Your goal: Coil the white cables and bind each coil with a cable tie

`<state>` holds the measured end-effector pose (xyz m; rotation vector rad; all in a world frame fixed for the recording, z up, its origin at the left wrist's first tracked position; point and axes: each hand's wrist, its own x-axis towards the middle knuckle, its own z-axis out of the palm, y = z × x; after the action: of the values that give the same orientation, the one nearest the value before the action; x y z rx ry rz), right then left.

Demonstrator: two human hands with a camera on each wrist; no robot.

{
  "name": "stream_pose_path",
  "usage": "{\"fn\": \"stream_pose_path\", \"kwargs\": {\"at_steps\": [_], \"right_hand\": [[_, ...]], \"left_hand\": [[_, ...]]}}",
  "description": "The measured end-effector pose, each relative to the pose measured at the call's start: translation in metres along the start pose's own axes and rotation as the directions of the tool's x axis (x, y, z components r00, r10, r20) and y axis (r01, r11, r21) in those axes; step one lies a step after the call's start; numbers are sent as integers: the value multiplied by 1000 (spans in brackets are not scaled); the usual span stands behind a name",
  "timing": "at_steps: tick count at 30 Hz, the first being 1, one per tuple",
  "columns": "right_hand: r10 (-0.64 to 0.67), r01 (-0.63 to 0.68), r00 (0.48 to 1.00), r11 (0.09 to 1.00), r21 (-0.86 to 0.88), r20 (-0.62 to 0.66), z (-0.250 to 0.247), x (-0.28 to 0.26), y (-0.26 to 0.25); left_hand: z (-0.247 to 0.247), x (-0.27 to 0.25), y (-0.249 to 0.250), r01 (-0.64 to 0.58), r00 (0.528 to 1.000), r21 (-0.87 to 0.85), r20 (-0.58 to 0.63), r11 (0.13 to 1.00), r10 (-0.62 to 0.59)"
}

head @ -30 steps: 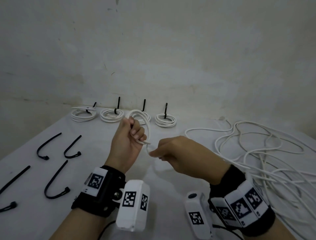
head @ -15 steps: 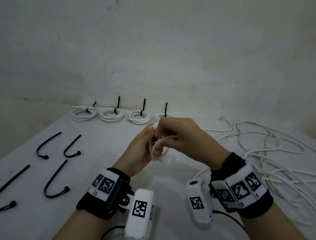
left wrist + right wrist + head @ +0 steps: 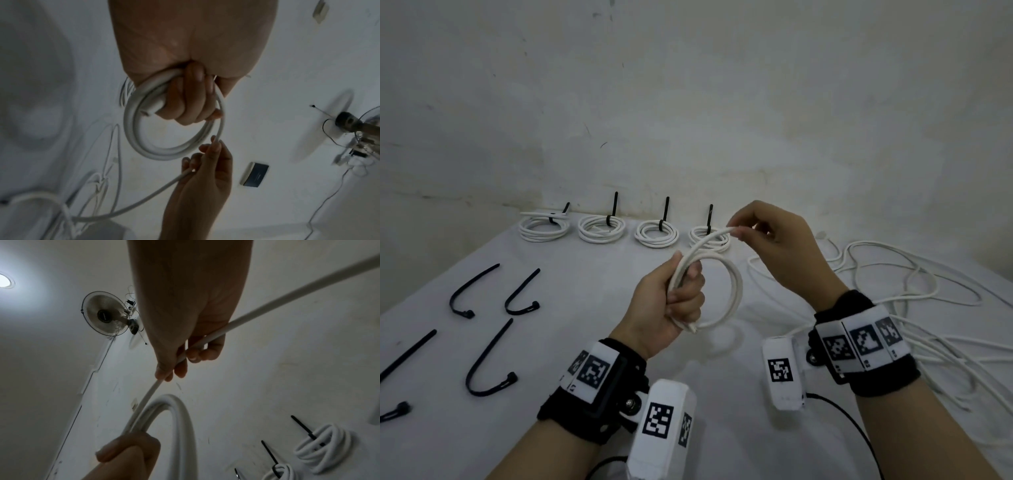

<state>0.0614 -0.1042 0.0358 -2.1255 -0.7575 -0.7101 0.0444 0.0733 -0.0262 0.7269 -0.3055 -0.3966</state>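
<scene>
My left hand (image 3: 681,294) grips a small white cable coil (image 3: 736,291) above the table, fingers curled round its left side; the cable's cut end pokes out below the fist. In the left wrist view the coil (image 3: 144,129) hangs round the curled fingers (image 3: 191,104). My right hand (image 3: 743,229) is raised up and to the right of the coil and pinches the running white cable (image 3: 709,240). The right wrist view shows that cable (image 3: 267,308) passing through the fingers (image 3: 180,368) down to the coil (image 3: 180,418). Several loose black cable ties (image 3: 482,363) lie at the left.
Several bound white coils (image 3: 602,229) with upright black tie tails stand in a row by the back wall. A loose tangle of white cable (image 3: 914,294) spreads over the right of the table (image 3: 571,308). A wall fan (image 3: 104,316) shows high up.
My hands were close together at the coil half a second ago. My right hand has since lifted up and to the right, drawing cable out, and the coil in my left hand now hangs open.
</scene>
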Motion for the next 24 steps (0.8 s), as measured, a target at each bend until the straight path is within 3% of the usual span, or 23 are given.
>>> {"fn": "stream_pose_path", "kwargs": {"at_steps": [7, 12, 16, 18, 21, 23, 24], "right_hand": [[145, -148, 985, 988, 33, 93, 0, -14, 30], [234, -232, 965, 972, -32, 122, -20, -30, 58], [200, -175, 966, 972, -155, 164, -25, -27, 56], [168, -103, 937, 971, -217, 307, -23, -30, 49], [171, -77, 838, 977, -199, 519, -19, -42, 46], [192, -114, 809, 978, -172, 556, -20, -48, 48], [207, -146, 819, 977, -154, 536, -22, -49, 50]], "left_hand": [[-4, -2, 24, -251, 963, -212, -148, 944, 223], [-15, -1, 34, -337, 931, -251, -235, 907, 281], [-16, 1, 33, -380, 910, -235, -269, 895, 316], [-19, -1, 37, -406, 896, -218, -286, 887, 339], [-25, -1, 41, -426, 879, -194, -321, 884, 353], [-27, 0, 40, -428, 873, -185, -337, 885, 352], [-27, 0, 39, -430, 870, -182, -343, 884, 353]]}}
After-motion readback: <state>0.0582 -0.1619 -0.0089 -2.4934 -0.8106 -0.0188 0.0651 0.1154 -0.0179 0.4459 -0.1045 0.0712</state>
